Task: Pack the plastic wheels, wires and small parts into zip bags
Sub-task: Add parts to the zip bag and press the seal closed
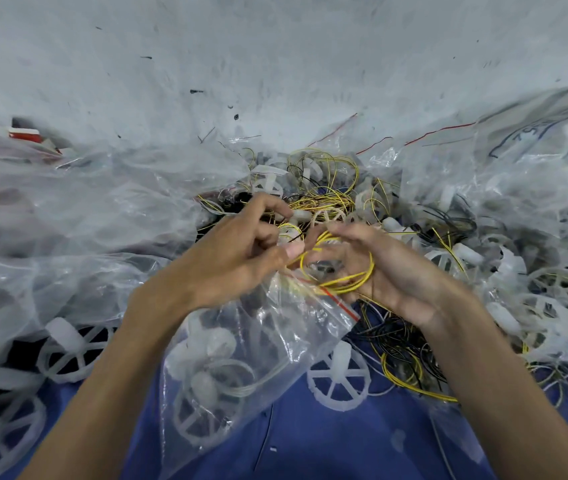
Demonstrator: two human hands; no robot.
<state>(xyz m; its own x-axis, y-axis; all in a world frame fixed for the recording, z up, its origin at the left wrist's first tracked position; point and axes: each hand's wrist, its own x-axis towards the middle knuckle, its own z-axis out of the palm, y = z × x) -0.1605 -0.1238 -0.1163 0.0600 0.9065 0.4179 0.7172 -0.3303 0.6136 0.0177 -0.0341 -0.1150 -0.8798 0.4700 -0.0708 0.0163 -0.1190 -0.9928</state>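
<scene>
- Zip bag (241, 358), clear with a red strip along its mouth, hangs in front of the person over a blue cloth (310, 445). Several white plastic wheels (202, 403) are already inside it.
- Just right of the bag, a loose spoked wheel (338, 379) lies on the cloth, beside a tangle of black and yellow wires (403, 355).
- Left hand (241, 251) has its fingers (272, 202) curled, thumb pinching the bag's top edge, where the yellow wire also passes.
- Right hand (390, 268) faces palm-up with its fingers (355, 230) bent over a yellow wire coil (344, 282), which loops across the palm right at the bag's mouth.
- Beyond the hands sits a heap of wheels and wires (327, 188), yellow strands looping over white plastic.
- Crumpled clear plastic sheeting (67, 202) spreads to the left, and a large bag with blue writing (535, 140) lies to the right.
- Farthest off is a scuffed grey surface (275, 64), with a blurred red-and-white object (24, 133) at its left edge.
</scene>
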